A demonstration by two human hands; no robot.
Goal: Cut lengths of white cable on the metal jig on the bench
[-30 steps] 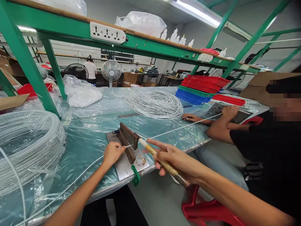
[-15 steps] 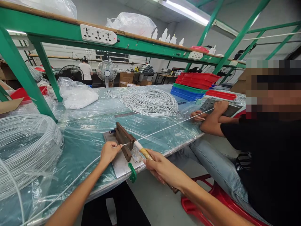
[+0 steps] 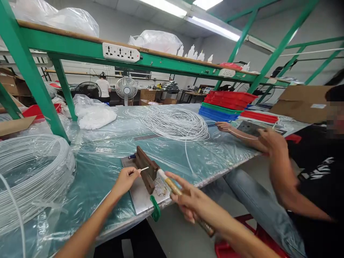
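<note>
My left hand point(image 3: 128, 181) pinches a white cable point(image 3: 144, 168), whose short free end points at the brown metal jig point(image 3: 145, 168). This jig stands on a metal plate point(image 3: 137, 202) at the table edge, beside a green clamp-like piece point(image 3: 155, 208). In my right hand point(image 3: 189, 199) is a long handle point(image 3: 172, 184) with a white end and a yellow, worn middle. Its white end is close to the jig's right side; I cannot tell whether they are joined. My right index finger lies stretched along the handle, the other fingers around it.
A large cable coil point(image 3: 34, 179) lies left, another cable coil point(image 3: 174, 123) farther back. Stacked red and blue trays point(image 3: 225, 104) stand behind. At right a co-worker's hands point(image 3: 271, 139) hold white cable. A green shelf frame point(image 3: 80, 43) crosses above the table point(image 3: 107, 161).
The cable that ran taut from the jig to the co-worker has gone from there; a short end shows at my left hand. The co-worker's hands have moved apart. The view has shifted slightly.
</note>
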